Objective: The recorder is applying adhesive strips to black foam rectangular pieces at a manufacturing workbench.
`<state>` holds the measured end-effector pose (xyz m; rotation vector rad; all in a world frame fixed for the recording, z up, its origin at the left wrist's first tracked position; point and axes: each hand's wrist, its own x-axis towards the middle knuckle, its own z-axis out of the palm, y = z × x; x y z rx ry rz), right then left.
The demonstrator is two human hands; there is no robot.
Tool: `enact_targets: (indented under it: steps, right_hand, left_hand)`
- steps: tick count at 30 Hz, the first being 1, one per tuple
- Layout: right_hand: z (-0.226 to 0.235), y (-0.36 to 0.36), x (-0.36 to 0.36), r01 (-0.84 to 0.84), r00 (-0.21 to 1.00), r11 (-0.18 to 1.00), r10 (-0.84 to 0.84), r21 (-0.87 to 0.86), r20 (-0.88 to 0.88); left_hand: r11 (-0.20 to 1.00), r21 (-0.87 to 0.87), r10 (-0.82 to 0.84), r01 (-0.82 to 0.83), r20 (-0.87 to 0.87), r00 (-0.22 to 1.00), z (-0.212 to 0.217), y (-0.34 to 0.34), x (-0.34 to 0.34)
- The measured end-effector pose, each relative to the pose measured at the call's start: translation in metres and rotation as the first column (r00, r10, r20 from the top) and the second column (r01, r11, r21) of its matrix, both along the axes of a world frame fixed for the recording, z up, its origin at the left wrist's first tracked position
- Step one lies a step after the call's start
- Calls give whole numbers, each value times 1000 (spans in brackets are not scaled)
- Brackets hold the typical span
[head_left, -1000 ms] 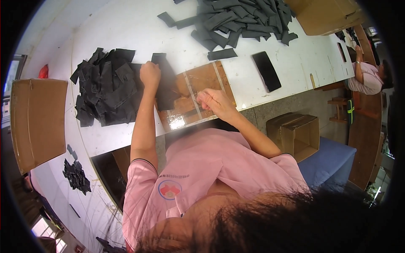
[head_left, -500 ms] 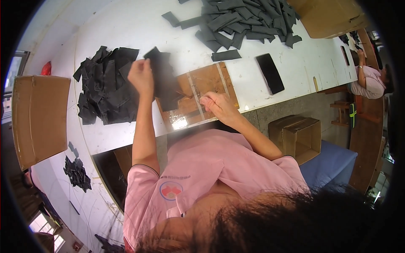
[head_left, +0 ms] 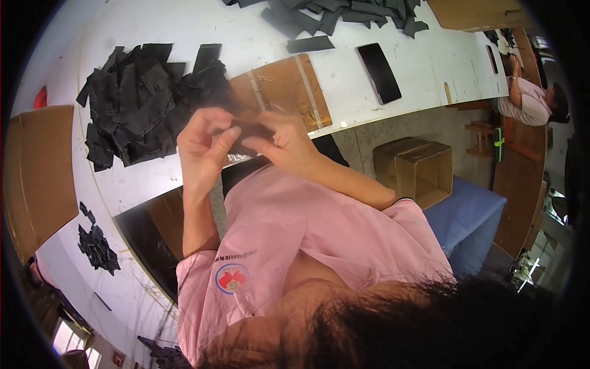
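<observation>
The grip of left hand [head_left: 206, 140] and right hand [head_left: 290, 142] is closed on a blurred black fabric piece [head_left: 248, 130] at the near-left part of the flat, brown, taped board [head_left: 284, 86], black fabric-strip pile [head_left: 132, 101] to its left.

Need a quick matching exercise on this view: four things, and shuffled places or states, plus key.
Column one
1. Phone
2. Dark piece
3. Board
4. Small carton

Column two
A. Brown, with pale strips across it
B. Open side showing, beyond the near edge of the table
C. Held between left hand and right hand
D. Lying flat, dark screen up

Pairs: 1-D, 2-C, 3-A, 4-B
</observation>
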<state>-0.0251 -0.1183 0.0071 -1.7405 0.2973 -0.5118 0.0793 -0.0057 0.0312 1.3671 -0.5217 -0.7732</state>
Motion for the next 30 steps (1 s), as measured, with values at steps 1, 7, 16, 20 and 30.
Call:
enact_targets:
  steps: [1, 7, 16, 20, 30]
  right_hand:
    - [0, 1, -1, 2, 1000, 1000, -2, 0, -6]
    - [-10, -11, -5, 147, 986, 873, -169, -466, -5]
    - [-20, -20, -8, 161, 986, 687, -135, -708, 93]
    - [-14, -22, -6, 41, 999, 679, -40, -733, 20]
    - [-18, -14, 0, -26, 1000, 870, 19, -493, -20]
  left_hand:
    - [1000, 0, -2, 2, -6, 1000, -3, -5, -6]
    - [938, -4, 348, -348, 24, 937, -19, -3, -21]
    - [980, 103, 198, -173, -352, 915, -28, -7, -25]
    - [973, 145, 214, -181, -258, 942, -36, -6, -20]
    - [929, 175, 203, -325, 493, 846, -46, -13, -41]
